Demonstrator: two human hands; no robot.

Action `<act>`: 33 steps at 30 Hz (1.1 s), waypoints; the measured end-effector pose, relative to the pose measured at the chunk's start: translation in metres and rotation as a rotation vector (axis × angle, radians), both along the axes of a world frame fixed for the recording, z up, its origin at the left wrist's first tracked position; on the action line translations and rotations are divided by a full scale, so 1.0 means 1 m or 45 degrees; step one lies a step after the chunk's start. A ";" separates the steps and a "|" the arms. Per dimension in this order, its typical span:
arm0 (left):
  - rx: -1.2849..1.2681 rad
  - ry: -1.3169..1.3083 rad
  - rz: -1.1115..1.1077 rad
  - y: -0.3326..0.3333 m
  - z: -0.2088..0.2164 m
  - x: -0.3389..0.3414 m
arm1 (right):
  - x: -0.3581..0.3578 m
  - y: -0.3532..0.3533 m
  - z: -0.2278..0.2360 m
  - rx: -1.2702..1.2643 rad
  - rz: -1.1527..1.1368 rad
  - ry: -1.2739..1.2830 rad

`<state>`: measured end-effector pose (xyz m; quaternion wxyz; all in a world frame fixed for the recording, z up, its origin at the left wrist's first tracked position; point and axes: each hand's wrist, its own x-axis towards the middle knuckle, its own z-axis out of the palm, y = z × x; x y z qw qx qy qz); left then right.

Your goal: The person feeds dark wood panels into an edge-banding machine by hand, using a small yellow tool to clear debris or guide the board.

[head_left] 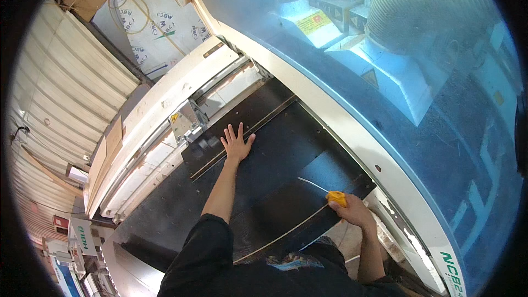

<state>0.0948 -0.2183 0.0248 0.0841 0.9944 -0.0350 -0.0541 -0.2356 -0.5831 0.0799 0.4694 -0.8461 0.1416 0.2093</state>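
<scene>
A large dark panel (275,154) with a smooth, glossy face lies in front of me, with pale-edged strips along its far and near sides. My left hand (236,146) presses flat on its far left part, fingers spread and nothing in it. Over the panel's right end my right hand (355,210) is wrapped round a yellow air blow gun (336,198). Its thin, pale, slightly bent nozzle points left over the dark surface. The fingers under the handle are hidden.
Beyond my left hand, a metal clamp (190,121) sits on a white machine rail (148,154). A blue transparent guard (352,88) with a white frame rises on the right, a ribbed hose (429,8) behind it. Corrugated wall (66,66) stands left.
</scene>
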 end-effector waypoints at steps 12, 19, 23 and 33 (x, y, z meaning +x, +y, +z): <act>-0.095 0.024 -0.132 0.051 0.003 -0.099 | 0.003 0.043 0.005 -0.442 -0.356 -0.465; -0.237 -0.055 -0.144 0.086 0.002 -0.189 | -0.073 -0.034 -0.029 -0.798 -0.859 -0.657; -0.290 -0.080 -0.117 0.118 0.005 -0.238 | -0.117 -0.044 -0.054 -1.017 -0.939 -0.516; -0.368 -0.411 0.467 0.234 0.019 -0.309 | -0.110 0.002 -0.044 -1.205 -1.017 -1.012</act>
